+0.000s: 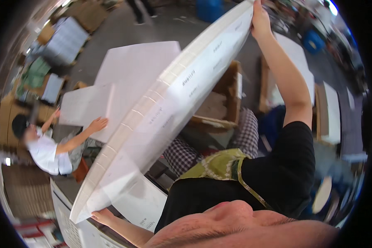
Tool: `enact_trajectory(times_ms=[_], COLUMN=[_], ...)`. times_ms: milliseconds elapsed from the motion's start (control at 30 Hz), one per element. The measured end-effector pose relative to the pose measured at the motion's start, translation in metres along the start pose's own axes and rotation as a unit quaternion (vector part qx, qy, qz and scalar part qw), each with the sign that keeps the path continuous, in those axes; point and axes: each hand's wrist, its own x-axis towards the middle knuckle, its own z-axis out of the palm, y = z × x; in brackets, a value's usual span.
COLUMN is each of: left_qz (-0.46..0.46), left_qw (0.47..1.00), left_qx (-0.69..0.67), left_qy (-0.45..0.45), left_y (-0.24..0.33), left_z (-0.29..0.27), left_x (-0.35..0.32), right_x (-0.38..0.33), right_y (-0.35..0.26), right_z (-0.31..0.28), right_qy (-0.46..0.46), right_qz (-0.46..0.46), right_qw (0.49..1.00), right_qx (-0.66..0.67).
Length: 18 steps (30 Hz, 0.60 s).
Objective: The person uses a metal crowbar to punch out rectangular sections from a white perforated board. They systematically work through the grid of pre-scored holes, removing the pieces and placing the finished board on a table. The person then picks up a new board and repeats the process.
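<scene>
A long white printed sheet stretches diagonally in front of me, from the lower left to the top right. Faint dark print shows on its face, and evenly spaced crosswise lines run along its far edge. My right hand, with that arm raised, grips the upper end. At the lower end my left hand is closed on the near edge, its fingertips partly hidden by the sheet. Under that end lies another white printed sheet. Beneath the middle of the long sheet stands an open cardboard box, partly covered from sight.
To the left, a co-worker in a white shirt handles a white sheet beside a large pale sheet. Stacked goods stand at the far left. A blue barrel is at the back; white panels stand right.
</scene>
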Motion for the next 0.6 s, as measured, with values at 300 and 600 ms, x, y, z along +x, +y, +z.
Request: enact_trajectory(times_ms=[300, 600], left_qz=[-0.067, -0.14], left_qw=[0.929, 0.936], left_qx=[-0.076, -0.009], left_qy=[-0.357, -0.322], left_y=[-0.087, -0.161], left_z=[0.182, 0.255], left_x=[0.066, 0.036], right_x=[-0.133, -0.269], right_y=[-0.143, -0.109], right_z=[-0.245, -0.392], right_qy=[0.261, 0.355], right_qz=[-0.092, -0.033], right_qw=[0.96, 0.931], right_qx=[-0.034, -0.077])
